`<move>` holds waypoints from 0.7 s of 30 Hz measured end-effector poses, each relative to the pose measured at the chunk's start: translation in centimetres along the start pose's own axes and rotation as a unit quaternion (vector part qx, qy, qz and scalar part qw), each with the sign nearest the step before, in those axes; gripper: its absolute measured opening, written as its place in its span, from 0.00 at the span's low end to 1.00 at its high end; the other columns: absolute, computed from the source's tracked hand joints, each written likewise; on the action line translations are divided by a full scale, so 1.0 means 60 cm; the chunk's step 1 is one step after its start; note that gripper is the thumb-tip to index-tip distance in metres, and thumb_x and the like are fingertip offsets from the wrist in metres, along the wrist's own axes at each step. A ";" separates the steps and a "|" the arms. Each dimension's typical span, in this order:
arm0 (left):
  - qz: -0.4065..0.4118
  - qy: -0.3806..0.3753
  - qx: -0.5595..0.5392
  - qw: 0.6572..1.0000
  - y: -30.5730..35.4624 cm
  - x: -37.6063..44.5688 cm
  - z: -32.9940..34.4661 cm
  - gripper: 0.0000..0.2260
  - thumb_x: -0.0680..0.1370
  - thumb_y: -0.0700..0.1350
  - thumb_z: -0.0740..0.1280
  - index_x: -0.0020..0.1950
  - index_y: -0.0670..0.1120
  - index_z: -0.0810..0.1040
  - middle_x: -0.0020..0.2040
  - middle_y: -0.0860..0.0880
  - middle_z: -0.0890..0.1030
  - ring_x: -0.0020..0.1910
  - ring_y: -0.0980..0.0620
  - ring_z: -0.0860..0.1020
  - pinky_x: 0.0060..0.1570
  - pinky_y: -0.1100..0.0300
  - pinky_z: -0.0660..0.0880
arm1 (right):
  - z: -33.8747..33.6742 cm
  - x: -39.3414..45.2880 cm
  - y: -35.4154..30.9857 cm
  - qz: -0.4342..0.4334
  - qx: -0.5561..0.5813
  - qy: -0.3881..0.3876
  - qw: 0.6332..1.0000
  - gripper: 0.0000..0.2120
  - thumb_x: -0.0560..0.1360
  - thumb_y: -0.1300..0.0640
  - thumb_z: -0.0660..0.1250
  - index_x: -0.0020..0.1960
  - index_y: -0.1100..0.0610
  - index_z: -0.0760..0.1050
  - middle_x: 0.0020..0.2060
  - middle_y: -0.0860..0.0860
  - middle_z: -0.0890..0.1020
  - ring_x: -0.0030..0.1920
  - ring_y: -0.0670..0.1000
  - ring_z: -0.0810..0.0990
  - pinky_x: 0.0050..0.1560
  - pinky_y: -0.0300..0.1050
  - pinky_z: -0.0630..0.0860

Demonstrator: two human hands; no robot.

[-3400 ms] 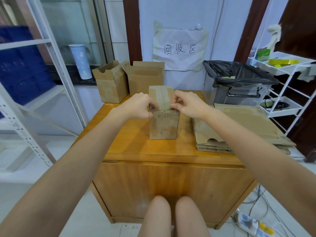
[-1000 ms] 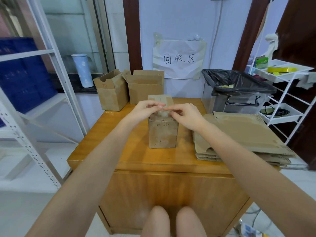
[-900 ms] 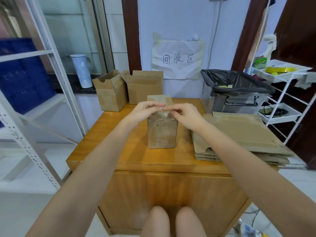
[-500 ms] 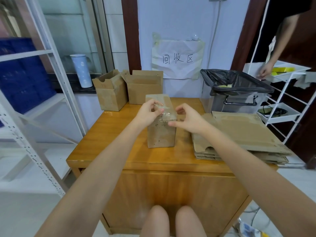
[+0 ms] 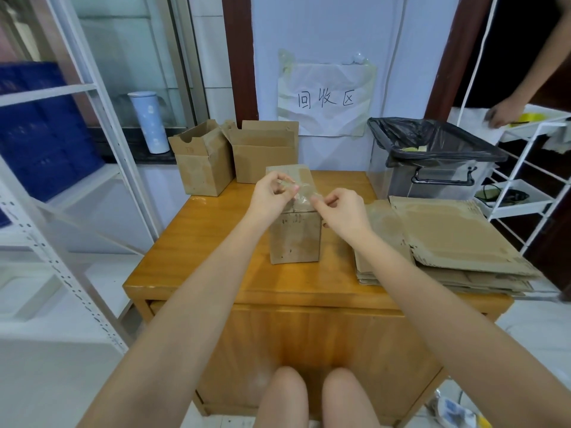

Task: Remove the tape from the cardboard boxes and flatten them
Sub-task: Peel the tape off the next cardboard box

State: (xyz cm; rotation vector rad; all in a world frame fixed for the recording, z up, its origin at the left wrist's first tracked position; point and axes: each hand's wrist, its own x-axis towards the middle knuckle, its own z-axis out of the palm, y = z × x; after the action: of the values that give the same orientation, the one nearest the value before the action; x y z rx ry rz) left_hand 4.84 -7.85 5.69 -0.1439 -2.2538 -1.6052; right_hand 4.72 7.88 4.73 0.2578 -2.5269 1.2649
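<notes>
Now peeling: tape lifting off the closed box

Both hands work above the box (image 5: 295, 236), which stands upright mid-tabletop (image 5: 216, 242). Left hand (image 5: 272, 197) pinches the clear tape (image 5: 301, 189); right hand (image 5: 341, 211) pinches its other end. Half a second ago the strip lay lower, nearer the lid; it now stretches raised between the grips, so the seal is likely nearly freed. Right: flattened cardboard stack (image 5: 448, 239). Behind: two opened boxes (image 5: 234, 156), lined bin (image 5: 432, 156).
</notes>
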 end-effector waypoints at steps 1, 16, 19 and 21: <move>0.001 -0.003 0.003 1.000 -0.001 0.001 0.001 0.06 0.77 0.40 0.69 0.52 0.41 0.75 0.36 0.44 0.79 0.31 0.59 0.77 0.33 0.71 0.73 | -0.001 0.002 0.003 0.008 0.019 -0.002 1.000 0.14 0.74 0.48 0.70 0.39 0.59 0.76 0.34 0.53 0.81 0.37 0.52 0.81 0.41 0.48 0.79; 0.000 -0.033 0.006 0.999 0.002 -0.001 0.000 0.05 0.78 0.41 0.68 0.52 0.42 0.75 0.36 0.47 0.81 0.33 0.61 0.79 0.34 0.74 0.73 | -0.036 0.024 0.024 -0.084 -0.040 -0.106 0.990 0.03 0.79 0.58 0.65 0.47 0.56 0.76 0.43 0.50 0.80 0.47 0.51 0.80 0.50 0.48 0.80; -0.007 -0.041 0.021 0.999 0.003 0.001 -0.001 0.03 0.78 0.44 0.68 0.47 0.50 0.75 0.38 0.45 0.82 0.39 0.53 0.80 0.41 0.67 0.75 | -0.048 0.030 0.019 -0.145 -0.128 -0.132 0.972 0.06 0.80 0.58 0.62 0.49 0.59 0.75 0.42 0.49 0.79 0.45 0.51 0.79 0.50 0.46 0.77; -0.017 -0.049 0.021 0.998 0.004 0.001 -0.004 0.03 0.78 0.44 0.68 0.48 0.50 0.74 0.37 0.49 0.83 0.40 0.53 0.81 0.43 0.65 0.76 | -0.055 0.035 0.017 -0.189 -0.178 -0.148 0.954 0.06 0.80 0.57 0.61 0.48 0.59 0.74 0.41 0.48 0.79 0.44 0.51 0.79 0.49 0.48 0.76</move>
State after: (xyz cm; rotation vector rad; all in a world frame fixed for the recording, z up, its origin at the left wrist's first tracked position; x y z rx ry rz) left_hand 4.93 -7.96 6.00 -0.1770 -2.3742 -1.5988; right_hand 3.10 11.11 6.58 0.8528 -2.7091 0.6510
